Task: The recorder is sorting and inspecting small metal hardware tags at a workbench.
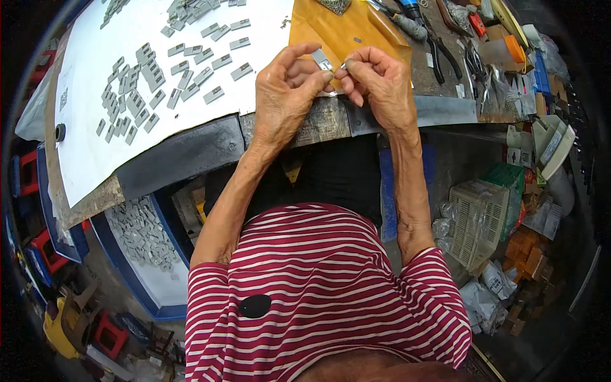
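Observation:
My left hand [286, 89] pinches a small grey rectangular metal piece [322, 60] between thumb and fingers above the workbench edge. My right hand [377, 79] is closed right beside it, fingertips holding a tiny metal part [344, 64] against that piece. Both hands hover over an orange-brown sheet [344, 28] on the bench. Several identical small grey pieces [159, 70] lie in rows on a white sheet [83, 146] to the left.
Pliers and other hand tools [439, 51] lie on the bench at the right, with boxes and clutter [522, 57] beyond. Below the bench, a blue tray [127, 274] holds several grey pieces, and a beige plastic crate [477, 223] stands at the right.

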Demonstrator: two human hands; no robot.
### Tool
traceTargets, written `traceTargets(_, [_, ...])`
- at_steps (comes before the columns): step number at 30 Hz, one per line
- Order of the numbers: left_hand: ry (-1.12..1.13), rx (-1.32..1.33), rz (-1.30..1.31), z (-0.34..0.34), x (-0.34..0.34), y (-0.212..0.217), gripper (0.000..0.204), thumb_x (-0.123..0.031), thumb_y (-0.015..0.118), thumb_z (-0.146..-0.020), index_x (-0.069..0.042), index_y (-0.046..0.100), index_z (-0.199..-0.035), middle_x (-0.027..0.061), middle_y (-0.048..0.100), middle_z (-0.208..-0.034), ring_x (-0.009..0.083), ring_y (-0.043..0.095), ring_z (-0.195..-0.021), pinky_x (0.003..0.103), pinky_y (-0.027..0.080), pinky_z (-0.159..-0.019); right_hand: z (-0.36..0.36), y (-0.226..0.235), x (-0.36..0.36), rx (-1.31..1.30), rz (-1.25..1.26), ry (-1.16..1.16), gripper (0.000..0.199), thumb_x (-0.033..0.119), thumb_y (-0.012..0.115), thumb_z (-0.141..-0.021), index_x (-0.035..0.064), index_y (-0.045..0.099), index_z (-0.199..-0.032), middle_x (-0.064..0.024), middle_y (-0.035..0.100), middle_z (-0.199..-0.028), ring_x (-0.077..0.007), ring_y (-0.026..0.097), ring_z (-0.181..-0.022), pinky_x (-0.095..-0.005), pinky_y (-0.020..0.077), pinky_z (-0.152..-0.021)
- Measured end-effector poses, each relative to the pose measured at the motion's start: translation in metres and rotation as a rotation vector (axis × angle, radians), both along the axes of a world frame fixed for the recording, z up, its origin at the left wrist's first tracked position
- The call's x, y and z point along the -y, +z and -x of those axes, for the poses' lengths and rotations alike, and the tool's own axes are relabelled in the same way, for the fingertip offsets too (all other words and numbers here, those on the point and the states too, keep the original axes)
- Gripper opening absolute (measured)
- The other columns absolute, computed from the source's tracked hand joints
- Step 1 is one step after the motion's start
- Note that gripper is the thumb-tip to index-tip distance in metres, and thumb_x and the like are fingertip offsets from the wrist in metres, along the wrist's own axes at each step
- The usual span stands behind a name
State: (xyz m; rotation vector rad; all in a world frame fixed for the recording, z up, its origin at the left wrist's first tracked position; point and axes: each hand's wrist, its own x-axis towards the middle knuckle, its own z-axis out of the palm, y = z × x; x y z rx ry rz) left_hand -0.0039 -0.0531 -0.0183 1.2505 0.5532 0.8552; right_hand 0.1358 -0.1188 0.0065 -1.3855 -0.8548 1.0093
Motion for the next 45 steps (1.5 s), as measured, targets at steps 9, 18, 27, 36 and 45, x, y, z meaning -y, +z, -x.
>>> traceTargets(9, [0.027, 0.035, 0.046, 0.002, 0.002, 0.005, 0.028, -0.004, 0.054, -0.083, 0.007, 0.048, -0.108, 0.0086, 0.061, -0.079, 0.0122, 0.062, -0.069, 0.021, 0.051, -0.064, 0.005, 0.004, 0.005, 0.057, -0.093, -0.048, 0.008, 0.004, 0.056, -0.081, -0.0040, 0.057, -0.082, -0.0057, 0.058, -0.065, -0.0059, 0.051, -0.050, -0.0165, 0.0411, -0.044])
traceTargets(18, [0.069, 0.070, 0.071, 0.004, 0.002, 0.005, 0.022, -0.004, 0.054, -0.082, 0.007, 0.050, -0.100, 0.0095, 0.062, -0.075, 0.0115, 0.061, -0.066, 0.020, 0.050, -0.060, 0.016, 0.006, 0.009, 0.053, -0.106, 0.009, 0.016, 0.002, 0.057, -0.082, -0.0060, 0.060, -0.094, -0.0056, 0.059, -0.069, -0.0063, 0.051, -0.054, -0.0161, 0.0383, -0.044])
traceTargets(27, [0.050, 0.073, 0.075, 0.004, 0.003, 0.007, 0.020, -0.004, 0.053, -0.082, 0.007, 0.050, -0.098, 0.0082, 0.061, -0.072, 0.0101, 0.060, -0.064, 0.021, 0.050, -0.061, 0.012, 0.006, 0.007, 0.087, -0.029, 0.028, 0.015, 0.004, 0.059, -0.080, -0.0041, 0.055, -0.092, -0.0033, 0.058, -0.067, -0.0044, 0.049, -0.050, -0.0149, 0.0358, -0.040])
traceTargets(36, [0.046, -0.051, -0.127, 0.003, 0.004, -0.001, 0.018, -0.004, 0.052, -0.084, 0.004, 0.051, -0.100, 0.0078, 0.061, -0.076, 0.0106, 0.059, -0.068, 0.022, 0.050, -0.066, 0.012, 0.007, 0.007, 0.102, -0.003, 0.043, 0.013, 0.004, 0.059, -0.081, -0.0031, 0.055, -0.091, -0.0038, 0.058, -0.067, -0.0043, 0.050, -0.050, -0.0144, 0.0352, -0.039])
traceTargets(45, [0.018, -0.062, -0.135, 0.004, 0.004, 0.001, 0.018, -0.006, 0.051, -0.085, 0.004, 0.051, -0.100, 0.0074, 0.060, -0.076, 0.0107, 0.058, -0.068, 0.022, 0.049, -0.066, 0.007, 0.006, 0.006, 0.072, 0.014, 0.052, 0.015, 0.004, 0.060, -0.078, -0.0039, 0.055, -0.091, -0.0027, 0.057, -0.065, -0.0047, 0.051, -0.050, -0.0152, 0.0368, -0.038])
